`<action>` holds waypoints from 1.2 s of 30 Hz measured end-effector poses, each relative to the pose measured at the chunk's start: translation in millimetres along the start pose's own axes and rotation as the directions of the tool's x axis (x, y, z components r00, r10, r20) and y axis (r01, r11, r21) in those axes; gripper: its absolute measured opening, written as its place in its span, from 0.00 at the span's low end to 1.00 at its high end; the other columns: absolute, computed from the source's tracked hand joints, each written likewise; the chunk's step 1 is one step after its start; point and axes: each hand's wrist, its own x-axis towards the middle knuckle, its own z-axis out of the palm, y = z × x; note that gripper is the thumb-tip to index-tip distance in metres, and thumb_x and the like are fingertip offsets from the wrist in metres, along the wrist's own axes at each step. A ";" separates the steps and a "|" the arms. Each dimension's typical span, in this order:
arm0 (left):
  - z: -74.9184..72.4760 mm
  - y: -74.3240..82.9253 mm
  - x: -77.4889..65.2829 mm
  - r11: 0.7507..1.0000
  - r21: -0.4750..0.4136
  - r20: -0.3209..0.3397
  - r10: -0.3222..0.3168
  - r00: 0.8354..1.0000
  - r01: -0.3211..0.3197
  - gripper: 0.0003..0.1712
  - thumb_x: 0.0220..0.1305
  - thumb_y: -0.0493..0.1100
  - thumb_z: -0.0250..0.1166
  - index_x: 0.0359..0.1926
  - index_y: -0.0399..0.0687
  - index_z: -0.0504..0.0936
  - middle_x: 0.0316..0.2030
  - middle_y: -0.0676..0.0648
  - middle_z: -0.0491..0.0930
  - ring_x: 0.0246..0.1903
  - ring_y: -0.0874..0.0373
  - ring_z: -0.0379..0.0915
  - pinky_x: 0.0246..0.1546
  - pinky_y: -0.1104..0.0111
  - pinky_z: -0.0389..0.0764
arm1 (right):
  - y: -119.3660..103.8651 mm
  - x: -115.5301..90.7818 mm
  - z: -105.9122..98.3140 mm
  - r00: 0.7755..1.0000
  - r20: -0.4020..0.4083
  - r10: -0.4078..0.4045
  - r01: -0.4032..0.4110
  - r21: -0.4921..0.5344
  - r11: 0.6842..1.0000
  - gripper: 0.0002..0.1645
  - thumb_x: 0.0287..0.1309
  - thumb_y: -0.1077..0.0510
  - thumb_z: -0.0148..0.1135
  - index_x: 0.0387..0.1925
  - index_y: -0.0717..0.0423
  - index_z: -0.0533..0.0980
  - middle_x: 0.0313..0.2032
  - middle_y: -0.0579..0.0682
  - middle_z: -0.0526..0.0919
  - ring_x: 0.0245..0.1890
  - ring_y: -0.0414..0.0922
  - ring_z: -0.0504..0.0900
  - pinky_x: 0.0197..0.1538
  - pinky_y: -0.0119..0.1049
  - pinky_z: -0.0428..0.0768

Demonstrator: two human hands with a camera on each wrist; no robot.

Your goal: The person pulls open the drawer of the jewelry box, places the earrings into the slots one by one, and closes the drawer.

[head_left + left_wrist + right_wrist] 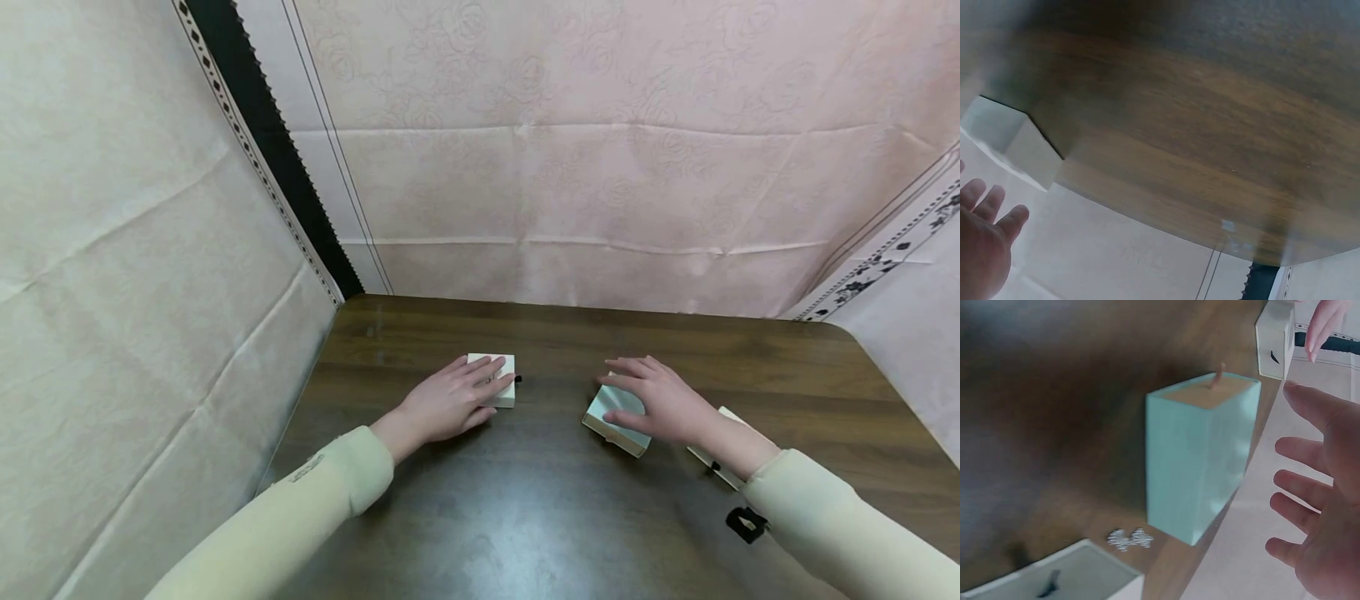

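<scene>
My left hand (450, 402) lies over a small white box (504, 395) with a black tab on its right side. Its fingers are nearly straight, and in the left wrist view a gap shows between the fingers and the white box (1029, 150). Over a light teal box (617, 405) hovers my right hand (667, 400), fingers spread. In the right wrist view the teal box (1191, 456) has a tan side with a small brown pull tab, and the hand (1322, 481) is apart from it. Neither hand holds anything.
Another white box (1079, 575) with a black tab is partly hidden under my right forearm in the head view. Beside it lies a silvery, butterfly-like piece (1130, 539). A black object (747, 525) is by the right sleeve. Pale cloth (600, 183) hangs behind the wooden table (450, 517).
</scene>
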 end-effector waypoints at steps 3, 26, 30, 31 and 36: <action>-2.0 3.0 -2.0 0.999 -0.031 0.008 -0.007 1.000 0.008 0.35 0.82 0.56 0.59 0.82 0.53 0.66 0.80 0.41 0.64 0.77 0.45 0.65 0.78 0.47 0.64 | 0.6 -8.9 5.6 0.999 -0.036 -0.030 0.029 -0.033 0.999 0.35 0.61 0.49 0.79 0.66 0.59 0.81 0.68 0.65 0.78 0.67 0.67 0.76 0.71 0.73 0.65; -9.7 9.7 -16.7 0.997 -0.061 0.041 -0.043 0.998 0.046 0.36 0.82 0.56 0.60 0.82 0.53 0.66 0.81 0.41 0.63 0.78 0.46 0.63 0.78 0.46 0.63 | 1.5 -38.1 28.3 0.988 -0.151 -0.007 0.001 -0.044 0.999 0.41 0.58 0.51 0.82 0.70 0.58 0.77 0.67 0.61 0.79 0.63 0.62 0.79 0.49 0.55 0.86; -10.9 11.0 -18.5 0.998 -0.053 0.046 -0.043 0.998 0.046 0.36 0.82 0.57 0.60 0.82 0.53 0.66 0.81 0.41 0.62 0.78 0.46 0.63 0.78 0.46 0.63 | 2.8 -38.8 30.1 0.992 -0.127 -0.001 -0.005 -0.047 0.999 0.39 0.59 0.51 0.81 0.69 0.57 0.79 0.67 0.61 0.79 0.64 0.63 0.78 0.52 0.58 0.85; -10.9 11.2 -18.9 0.998 -0.053 0.045 -0.041 0.998 0.044 0.36 0.82 0.57 0.60 0.82 0.53 0.66 0.81 0.41 0.62 0.78 0.46 0.63 0.78 0.46 0.63 | 3.0 -38.9 30.3 0.993 -0.120 0.003 -0.009 -0.047 0.999 0.38 0.59 0.50 0.81 0.68 0.56 0.79 0.67 0.61 0.79 0.65 0.63 0.78 0.53 0.58 0.85; -9.1 13.0 -19.6 0.998 -0.049 0.032 -0.026 0.999 0.028 0.35 0.82 0.56 0.60 0.82 0.53 0.67 0.81 0.41 0.63 0.78 0.47 0.62 0.78 0.46 0.64 | 3.1 -38.8 30.7 0.995 -0.101 0.014 -0.020 -0.060 0.998 0.37 0.60 0.51 0.80 0.68 0.56 0.79 0.67 0.61 0.79 0.64 0.62 0.78 0.54 0.58 0.85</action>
